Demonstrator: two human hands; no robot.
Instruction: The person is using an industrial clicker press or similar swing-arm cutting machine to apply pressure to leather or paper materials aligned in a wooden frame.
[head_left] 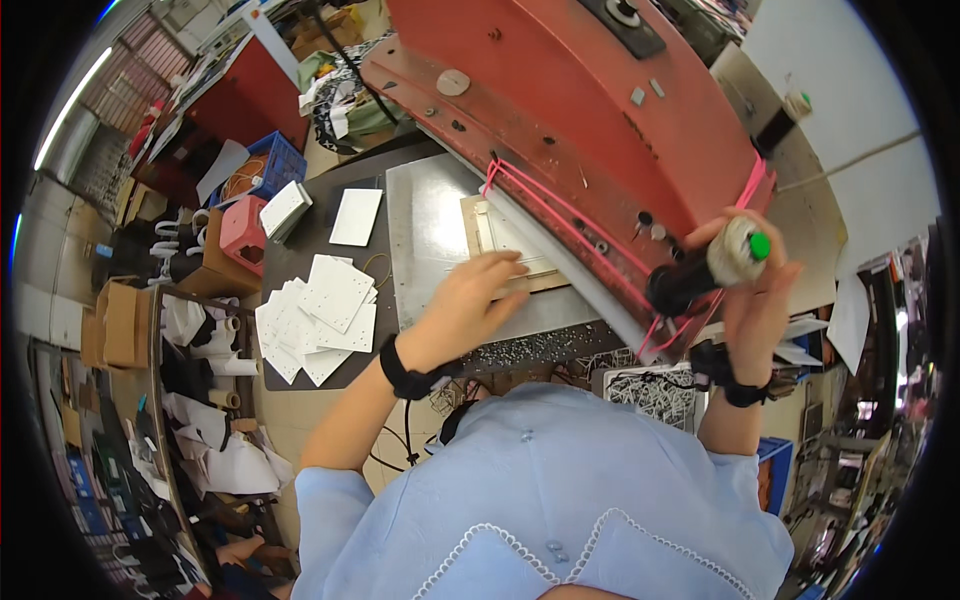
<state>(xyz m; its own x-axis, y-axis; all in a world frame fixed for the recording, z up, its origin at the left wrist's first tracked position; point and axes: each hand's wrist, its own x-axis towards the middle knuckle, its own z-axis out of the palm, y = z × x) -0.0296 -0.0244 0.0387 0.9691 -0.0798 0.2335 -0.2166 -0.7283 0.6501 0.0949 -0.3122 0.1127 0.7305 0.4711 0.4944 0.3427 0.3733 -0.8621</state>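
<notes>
My right hand [752,300] is wrapped around a dark press handle [685,285], its upper end bound in pale cord and topped by a green button [760,246]. The handle belongs to a red swing-arm press [610,120], with pink cord tied along its edge. My left hand [470,300] reaches over the metal plate [425,215] with fingers apart, close to a pale rectangular frame [490,228] partly under the press arm. Whether the fingertips touch that frame is hard to tell.
Left of the plate lie a fanned heap of white cards [340,295], a single white card [355,217] and a white stack [285,210]. Small dark and pale scraps [540,345] cover the table's front edge. Nearby are a blue crate [275,165] and a shelf with rolls [225,365].
</notes>
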